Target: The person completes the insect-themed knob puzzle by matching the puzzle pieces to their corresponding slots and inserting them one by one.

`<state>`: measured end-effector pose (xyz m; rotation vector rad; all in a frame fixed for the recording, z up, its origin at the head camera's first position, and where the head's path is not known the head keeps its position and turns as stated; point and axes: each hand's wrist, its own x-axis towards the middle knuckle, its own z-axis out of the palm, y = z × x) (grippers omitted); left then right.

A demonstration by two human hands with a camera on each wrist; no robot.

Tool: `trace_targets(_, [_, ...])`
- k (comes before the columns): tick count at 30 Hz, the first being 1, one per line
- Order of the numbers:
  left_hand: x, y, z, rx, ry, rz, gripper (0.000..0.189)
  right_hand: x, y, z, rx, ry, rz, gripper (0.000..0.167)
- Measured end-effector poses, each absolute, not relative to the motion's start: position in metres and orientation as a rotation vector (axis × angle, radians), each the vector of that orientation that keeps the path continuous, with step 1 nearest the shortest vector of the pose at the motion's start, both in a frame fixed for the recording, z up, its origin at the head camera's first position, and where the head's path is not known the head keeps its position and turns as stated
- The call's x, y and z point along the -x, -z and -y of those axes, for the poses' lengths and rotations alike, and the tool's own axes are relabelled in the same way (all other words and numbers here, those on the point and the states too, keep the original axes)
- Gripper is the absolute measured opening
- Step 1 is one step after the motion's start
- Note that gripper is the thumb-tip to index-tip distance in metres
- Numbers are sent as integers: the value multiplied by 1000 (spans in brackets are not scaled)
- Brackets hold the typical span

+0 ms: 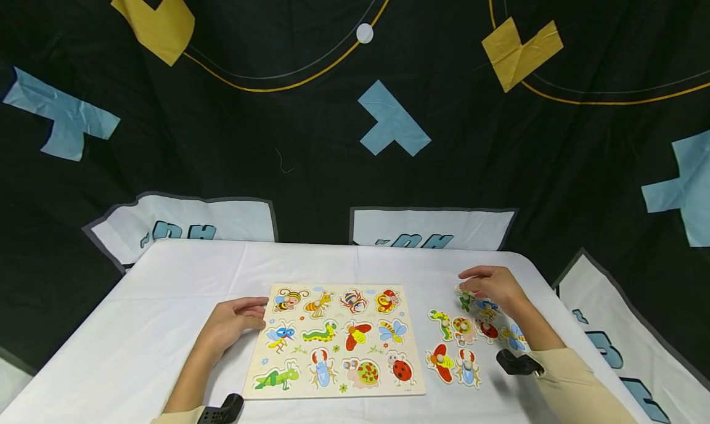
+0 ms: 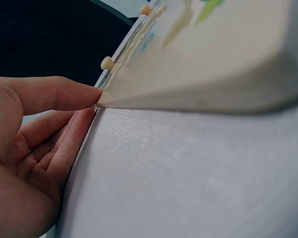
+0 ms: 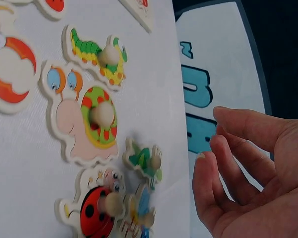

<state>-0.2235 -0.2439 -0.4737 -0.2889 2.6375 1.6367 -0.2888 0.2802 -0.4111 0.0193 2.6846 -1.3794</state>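
Observation:
A wooden peg puzzle board [image 1: 338, 394] with printed insects lies on the white table. At its left edge rests my left hand [image 1: 235, 322]; in the left wrist view the straight thumb [image 2: 64, 93] touches the board's edge, other fingers loosely bent below. Two peg knobs rise from the board's far side. My right hand [image 1: 493, 286] hovers over loose pieces at the right, its fingers slightly bent with nothing between them. Closest under it are a green leafy-looking piece [image 3: 144, 161] and a blue-winged piece [image 1: 488, 310]. The ladybug piece [image 3: 97, 213] and snail piece [image 3: 69, 124] lie nearby.
Other knobbed pieces lie right of the board: a caterpillar [image 1: 440, 323], a red-winged insect [image 1: 442, 363], a beetle [image 1: 468, 370] and a dragonfly [image 1: 514, 338]. Behind the white table [image 1: 310, 260] hangs a black cloth [image 1: 310, 165] with yellow and blue shapes.

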Motion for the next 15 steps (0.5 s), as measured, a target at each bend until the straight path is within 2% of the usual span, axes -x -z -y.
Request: trace_targets(15, [222,472,241,327,-1611,-2634,55,284,421,-309,-142,1332,-2688,39])
